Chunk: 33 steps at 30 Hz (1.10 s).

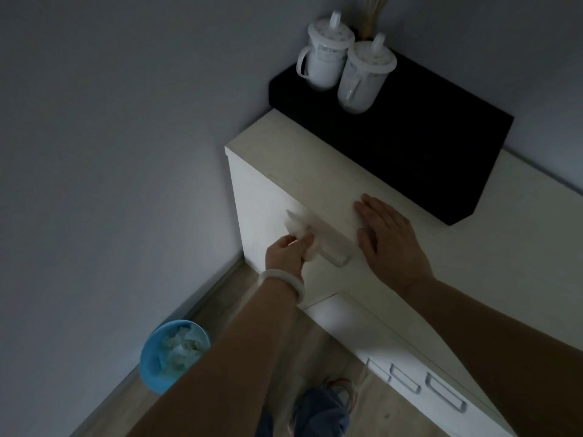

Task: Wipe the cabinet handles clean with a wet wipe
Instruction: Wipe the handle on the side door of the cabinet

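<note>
A white cabinet (315, 171) stands in the room's corner. On its front, just under the top edge, runs a long pale handle (331, 247). My left hand (287, 252), with a pale bangle on the wrist, is shut on a crumpled white wet wipe (296, 223) pressed against the left end of that handle. My right hand (388, 238) lies flat and open on the cabinet top, just above the handle's right end. Lower on the cabinet front, three smaller loop handles (407, 381) sit side by side.
A black box (426, 146) sits on the cabinet top by the wall, carrying two white lidded cups (344, 61). On the wooden floor to the left stands a blue bin (151, 361) holding crumpled wipes. My foot (325, 408) is below.
</note>
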{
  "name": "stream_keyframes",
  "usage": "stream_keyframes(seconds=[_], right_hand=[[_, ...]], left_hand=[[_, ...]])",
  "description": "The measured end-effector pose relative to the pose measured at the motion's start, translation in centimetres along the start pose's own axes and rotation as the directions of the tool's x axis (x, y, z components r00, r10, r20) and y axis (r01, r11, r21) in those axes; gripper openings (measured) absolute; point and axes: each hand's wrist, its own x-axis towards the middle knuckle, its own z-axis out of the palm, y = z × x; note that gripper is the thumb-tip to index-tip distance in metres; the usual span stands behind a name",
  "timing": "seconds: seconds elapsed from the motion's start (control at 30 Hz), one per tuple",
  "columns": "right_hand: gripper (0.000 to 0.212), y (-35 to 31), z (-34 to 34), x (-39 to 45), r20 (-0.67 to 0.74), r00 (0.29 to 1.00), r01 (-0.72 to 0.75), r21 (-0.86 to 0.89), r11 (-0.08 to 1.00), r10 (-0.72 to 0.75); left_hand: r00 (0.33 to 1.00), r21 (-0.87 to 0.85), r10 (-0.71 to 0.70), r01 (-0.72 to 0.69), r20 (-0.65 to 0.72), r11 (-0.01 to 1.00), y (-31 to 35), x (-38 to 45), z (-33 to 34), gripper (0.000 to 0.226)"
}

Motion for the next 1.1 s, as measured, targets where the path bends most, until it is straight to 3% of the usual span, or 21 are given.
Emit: stream_keyframes(seconds=[0.1, 0.17, 0.33, 0.5, 0.67, 0.87, 1.1], right_hand=[[0.053, -0.1, 0.0, 0.0, 0.009, 1.000, -0.004, -0.010, 1.000, 0.004], [0.053, 0.0, -0.1, 0.0, 0.011, 1.000, -0.002, -0.013, 1.000, 0.002], [0.052, 0.1, 0.1, -0.1, 0.015, 1.000, 0.004, -0.018, 1.000, -0.004], [0.053, 0.1, 0.1, 0.0, 0.026, 1.000, -0.008, -0.029, 1.000, 0.009], [0.053, 0.2, 0.1, 0.1, 0.016, 1.000, 0.007, -0.017, 1.000, -0.006], [0.055, 0.1, 0.1, 0.0, 0.028, 1.000, -0.002, -0.018, 1.000, 0.003], [0.054, 0.1, 0.0, 0.0, 0.031, 1.000, -0.003, -0.019, 1.000, 0.004]], left_hand=[[0.994, 0.110, -0.087, 0.080, 0.058, 0.991, -2.6, -1.8, 1.3, 0.025], [0.987, 0.140, -0.109, 0.092, 0.118, 0.986, -3.0, -2.5, 1.7, 0.020], [1.000, 0.054, 0.000, 0.000, -0.002, 0.999, -0.4, 0.4, -0.1, 0.015], [0.993, 0.187, -0.098, 0.085, 0.065, 0.979, -4.2, -2.8, 2.4, 0.014], [1.000, 0.075, 0.012, -0.011, -0.016, 0.997, -1.1, 0.4, 0.4, 0.027], [0.987, 0.155, -0.143, 0.131, 0.068, 0.979, -4.3, -2.1, 2.2, 0.024], [1.000, 0.015, -0.005, 0.005, -0.003, 1.000, -0.8, 0.6, 0.1, 0.024]])
